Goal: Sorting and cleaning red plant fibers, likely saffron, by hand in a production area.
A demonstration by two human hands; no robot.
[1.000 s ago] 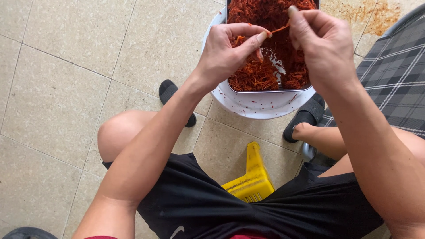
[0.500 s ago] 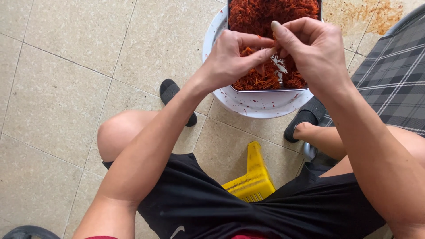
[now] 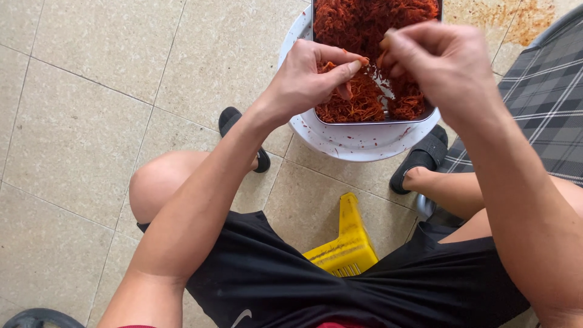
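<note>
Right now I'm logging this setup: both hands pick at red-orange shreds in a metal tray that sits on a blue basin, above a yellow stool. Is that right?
Not quite: the basin under the metal tray is white, not blue, as the head view shows. The rest holds: the left hand and right hand pinch red-orange shreds over the tray, with the yellow stool below.

- The metal tray of red shreds is cut off by the top edge, beyond both hands.
- The left hand and the right hand cover the middle of the shreds.
- What the fingertips pinch is too small to tell.
- The white basin under the tray shows only its near rim.
</note>
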